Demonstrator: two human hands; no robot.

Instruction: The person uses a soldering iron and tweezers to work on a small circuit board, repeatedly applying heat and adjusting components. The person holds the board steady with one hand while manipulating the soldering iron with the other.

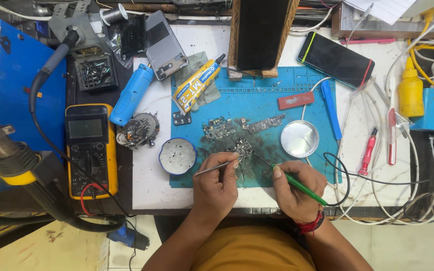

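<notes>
Item: small circuit board (240,149), lying on the blue mat (267,103) at mid-surface, just ahead of both hands.
Left hand (216,184): pinched around metal tweezers (212,168), tips at the board's near edge.
Right hand (293,189): gripping a green-handled soldering iron (297,184), tip touching the board.
Step, by my reading: fine soldering on one component, well in progress.
Next move calls for steady tweezers and a brief, light touch of heat.
Nearby: round metal dish (300,138), two more boards (237,125), yellow meter (90,149).

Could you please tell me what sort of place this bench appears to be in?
Most likely a phone repair workbench: a small circuit board lies on a blue work mat, a yellow multimeter sits to the left, and a dismantled phone lies above.
</notes>
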